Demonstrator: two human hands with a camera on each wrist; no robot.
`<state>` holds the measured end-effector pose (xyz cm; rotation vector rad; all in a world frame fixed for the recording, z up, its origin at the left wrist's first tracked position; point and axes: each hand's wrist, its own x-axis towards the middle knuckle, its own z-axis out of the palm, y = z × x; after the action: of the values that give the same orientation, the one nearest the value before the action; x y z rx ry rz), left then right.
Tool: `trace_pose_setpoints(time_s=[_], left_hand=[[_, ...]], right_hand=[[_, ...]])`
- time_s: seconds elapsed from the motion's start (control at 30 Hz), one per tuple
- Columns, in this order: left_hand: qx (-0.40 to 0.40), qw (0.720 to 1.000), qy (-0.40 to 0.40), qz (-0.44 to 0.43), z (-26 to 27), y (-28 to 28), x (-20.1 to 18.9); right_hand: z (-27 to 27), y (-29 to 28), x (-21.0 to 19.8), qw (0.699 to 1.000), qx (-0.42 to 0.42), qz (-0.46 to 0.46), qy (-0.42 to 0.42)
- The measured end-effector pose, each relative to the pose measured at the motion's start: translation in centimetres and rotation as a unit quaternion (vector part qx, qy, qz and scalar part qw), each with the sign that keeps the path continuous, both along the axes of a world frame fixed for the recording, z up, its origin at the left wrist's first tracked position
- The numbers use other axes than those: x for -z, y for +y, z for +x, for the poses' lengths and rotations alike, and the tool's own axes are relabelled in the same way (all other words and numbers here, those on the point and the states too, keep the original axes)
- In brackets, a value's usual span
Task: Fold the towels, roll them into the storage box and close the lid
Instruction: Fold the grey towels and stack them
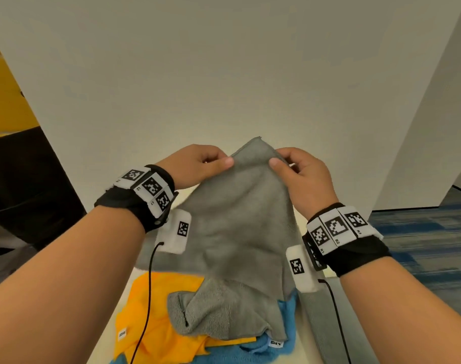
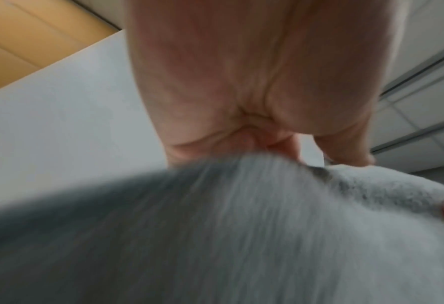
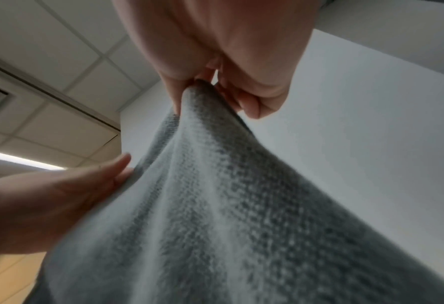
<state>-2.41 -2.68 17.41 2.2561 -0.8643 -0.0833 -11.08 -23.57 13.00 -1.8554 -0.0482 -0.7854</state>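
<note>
A grey towel [image 1: 234, 232] hangs lifted in front of me, its top corner sticking up between my hands. My left hand [image 1: 219, 162] pinches the towel's upper left edge between thumb and fingers. My right hand [image 1: 279, 160] pinches the upper right edge. The towel's lower end droops onto a pile with a yellow towel [image 1: 156, 319] and a blue towel [image 1: 253, 350]. In the left wrist view the grey towel [image 2: 241, 236] fills the lower half, blurred. In the right wrist view the right hand's fingers [image 3: 251, 102] clamp a grey fold [image 3: 215, 185]. No storage box shows.
The towels lie on a pale table [image 1: 103, 334] against a white wall [image 1: 224, 74]. Another grey cloth [image 1: 329, 332] lies at the right of the pile. Blue carpet [image 1: 421, 245] shows at the right, a dark object [image 1: 27, 185] at the left. Black cables hang from both wrists.
</note>
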Motion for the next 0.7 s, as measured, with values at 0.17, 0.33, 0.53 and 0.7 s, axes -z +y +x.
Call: trace_pose_setpoints(time_s=[0.17,0.33,0.53,0.7], left_hand=[[0.063,0.998,0.011,-0.026,-1.0,-2.2,0.2],[0.024,0.997,-0.034,-0.059,-1.0,-2.4,-0.4],[-0.110,0.979,-0.138,-0.103,0.3,-1.7,-0.9],[-0.246,0.945,-0.166,-0.135,2.4,0.3,-0.9]], right_hand=[[0.0,0.9,-0.2,0.994,-0.030,-0.105,-0.005],[-0.1,0.5,-0.3,0.993,0.003,-0.119,0.025],[0.2,-0.3,0.8,0.981,0.030,-0.159,0.106],[0.3,-1.9,1.1,0.972,0.090,-0.178,0.126]])
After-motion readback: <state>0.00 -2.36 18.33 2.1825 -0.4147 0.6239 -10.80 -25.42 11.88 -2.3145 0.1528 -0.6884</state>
